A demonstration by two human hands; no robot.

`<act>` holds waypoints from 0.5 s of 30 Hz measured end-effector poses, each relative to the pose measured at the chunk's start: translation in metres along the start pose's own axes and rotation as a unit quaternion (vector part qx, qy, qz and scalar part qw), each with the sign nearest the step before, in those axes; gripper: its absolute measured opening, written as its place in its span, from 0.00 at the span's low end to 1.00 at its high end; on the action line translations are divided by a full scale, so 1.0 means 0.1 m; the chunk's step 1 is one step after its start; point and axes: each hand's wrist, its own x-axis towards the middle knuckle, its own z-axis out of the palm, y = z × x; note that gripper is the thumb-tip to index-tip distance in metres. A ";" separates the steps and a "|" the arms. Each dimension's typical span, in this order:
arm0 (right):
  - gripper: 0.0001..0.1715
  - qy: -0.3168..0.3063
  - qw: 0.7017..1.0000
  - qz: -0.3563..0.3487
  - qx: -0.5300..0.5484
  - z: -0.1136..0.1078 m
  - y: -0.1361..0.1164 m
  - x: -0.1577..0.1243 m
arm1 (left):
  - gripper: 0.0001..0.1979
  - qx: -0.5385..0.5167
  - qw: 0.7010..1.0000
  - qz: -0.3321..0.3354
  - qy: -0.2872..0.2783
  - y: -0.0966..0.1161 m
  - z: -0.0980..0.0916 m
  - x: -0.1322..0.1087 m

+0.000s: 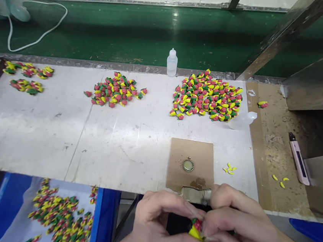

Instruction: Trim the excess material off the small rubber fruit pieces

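At the bottom edge, below the table front, my left hand [158,225] and my right hand [232,221] meet with fingers curled. Both pinch one small red, yellow and green toy piece [196,228] between their fingertips. Just beyond them a brown cardboard square [196,152] lies on the white table [35,126], with a small round metal cap [188,165] on it. A large pile of the same coloured pieces [206,97] lies at the far right and a smaller pile [115,90] at the far middle.
A small clear squeeze bottle [172,62] stands at the table's back edge. More pieces [27,77] lie far left. A blue bin [108,219] lined with plastic holds several pieces at lower left. A pink utility knife [298,158] and yellow scraps [229,169] lie at right.
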 end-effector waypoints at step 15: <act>0.14 0.016 0.980 -0.112 -0.166 0.09 0.17 -0.30 | 0.24 -0.305 0.936 -0.175 0.026 -0.19 0.19 -0.20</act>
